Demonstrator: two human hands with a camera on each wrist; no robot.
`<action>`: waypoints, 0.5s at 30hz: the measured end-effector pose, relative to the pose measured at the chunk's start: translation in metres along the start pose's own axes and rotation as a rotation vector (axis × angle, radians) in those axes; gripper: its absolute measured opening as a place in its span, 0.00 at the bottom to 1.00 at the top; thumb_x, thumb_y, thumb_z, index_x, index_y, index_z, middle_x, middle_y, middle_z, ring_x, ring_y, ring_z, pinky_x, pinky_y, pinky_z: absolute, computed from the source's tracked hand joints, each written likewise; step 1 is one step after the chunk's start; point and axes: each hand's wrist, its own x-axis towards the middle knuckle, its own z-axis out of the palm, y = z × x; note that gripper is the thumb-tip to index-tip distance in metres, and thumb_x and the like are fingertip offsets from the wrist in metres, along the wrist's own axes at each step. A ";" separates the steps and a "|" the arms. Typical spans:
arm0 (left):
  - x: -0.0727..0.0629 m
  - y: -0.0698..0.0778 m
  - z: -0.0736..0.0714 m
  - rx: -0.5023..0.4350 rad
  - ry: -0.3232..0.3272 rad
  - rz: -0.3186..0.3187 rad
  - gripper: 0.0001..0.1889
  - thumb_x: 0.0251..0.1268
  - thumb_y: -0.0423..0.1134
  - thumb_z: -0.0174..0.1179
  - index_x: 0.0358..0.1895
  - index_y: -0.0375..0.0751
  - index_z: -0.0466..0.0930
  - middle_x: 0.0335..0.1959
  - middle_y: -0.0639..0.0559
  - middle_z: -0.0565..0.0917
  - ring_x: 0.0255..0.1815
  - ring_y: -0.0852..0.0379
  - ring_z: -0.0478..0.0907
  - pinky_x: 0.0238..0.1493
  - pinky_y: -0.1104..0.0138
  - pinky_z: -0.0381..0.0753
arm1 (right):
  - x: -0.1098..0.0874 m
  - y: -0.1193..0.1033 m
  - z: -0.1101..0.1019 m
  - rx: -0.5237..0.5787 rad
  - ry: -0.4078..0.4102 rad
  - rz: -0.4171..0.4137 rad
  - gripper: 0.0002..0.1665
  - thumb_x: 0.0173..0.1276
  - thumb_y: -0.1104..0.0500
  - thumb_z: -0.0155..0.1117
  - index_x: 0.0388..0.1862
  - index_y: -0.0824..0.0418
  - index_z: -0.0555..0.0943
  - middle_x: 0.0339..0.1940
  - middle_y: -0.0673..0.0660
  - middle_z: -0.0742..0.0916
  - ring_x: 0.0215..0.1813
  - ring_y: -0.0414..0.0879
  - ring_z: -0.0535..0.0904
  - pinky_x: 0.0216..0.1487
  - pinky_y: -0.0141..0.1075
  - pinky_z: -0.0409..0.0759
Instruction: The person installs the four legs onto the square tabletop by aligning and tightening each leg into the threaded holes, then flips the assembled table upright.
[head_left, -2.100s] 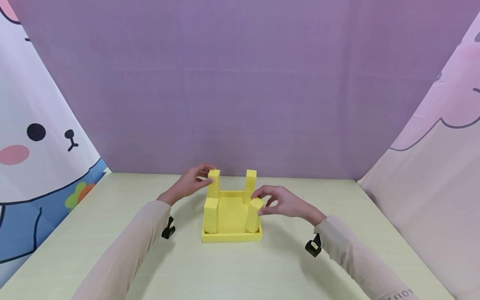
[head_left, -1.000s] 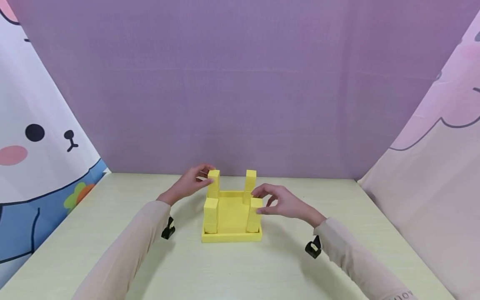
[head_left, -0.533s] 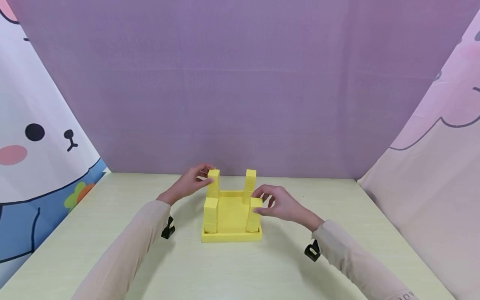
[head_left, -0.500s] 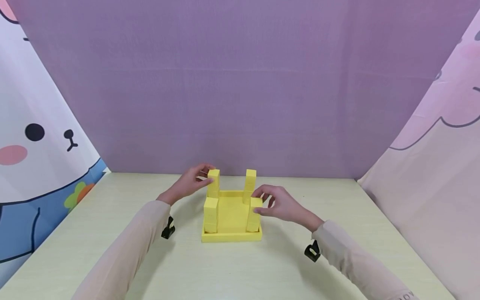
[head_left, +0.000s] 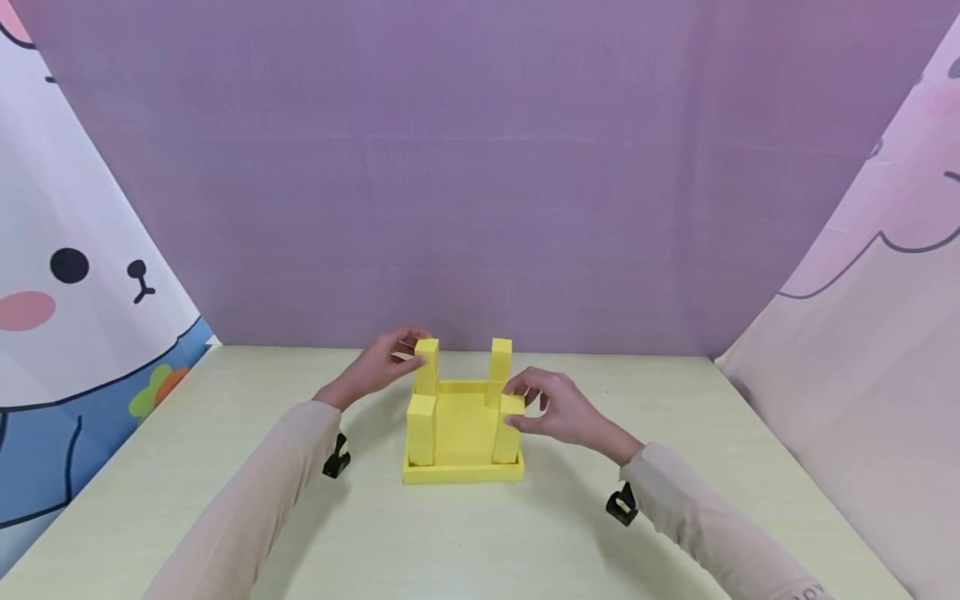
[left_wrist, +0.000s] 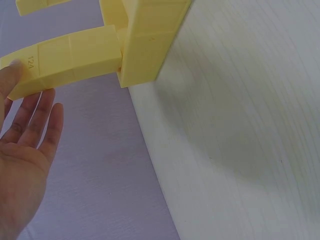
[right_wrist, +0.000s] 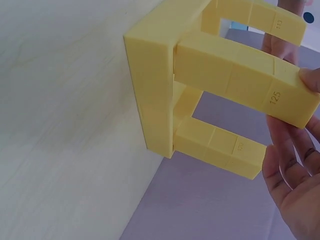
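Observation:
A shallow square yellow tray (head_left: pixel 463 475) lies on the table, with a tall yellow block column standing upright at each corner. My left hand (head_left: pixel 377 367) pinches the top of the back-left column (head_left: pixel 427 368) between thumb and fingers; the left wrist view shows "124" on that column (left_wrist: pixel 75 55). At the front-right column (head_left: pixel 507 442), my right hand (head_left: pixel 566 410) grips the upper end, thumb on the near side. That column (right_wrist: pixel 235 75) bears "125" in the right wrist view. Untouched are the front-left column (head_left: pixel 422 433) and the back-right column (head_left: pixel 500 367).
The pale wooden table (head_left: pixel 465 542) extends around the tray. A purple cloth (head_left: pixel 480 183) hangs along the back edge, and printed cartoon curtains close off the left side (head_left: pixel 90 333) and right side (head_left: pixel 862 358).
The front-right column, turned askew about two seconds ago, now stands square with the tray. My right hand has shifted slightly on it; the left hand keeps its place.

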 end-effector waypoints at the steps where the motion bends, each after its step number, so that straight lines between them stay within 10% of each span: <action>1: 0.000 0.000 0.000 0.003 0.000 0.002 0.19 0.61 0.36 0.59 0.55 0.38 0.70 0.46 0.43 0.78 0.47 0.47 0.77 0.51 0.56 0.78 | 0.000 0.000 0.000 -0.002 0.001 -0.002 0.17 0.51 0.56 0.71 0.41 0.56 0.79 0.36 0.49 0.83 0.34 0.42 0.76 0.30 0.31 0.77; 15: -0.001 0.002 0.000 0.021 0.006 0.010 0.19 0.60 0.36 0.59 0.55 0.37 0.71 0.47 0.43 0.78 0.47 0.47 0.77 0.50 0.56 0.79 | -0.001 0.000 0.002 0.016 0.020 -0.005 0.17 0.51 0.57 0.72 0.40 0.57 0.79 0.35 0.49 0.83 0.34 0.46 0.77 0.27 0.38 0.78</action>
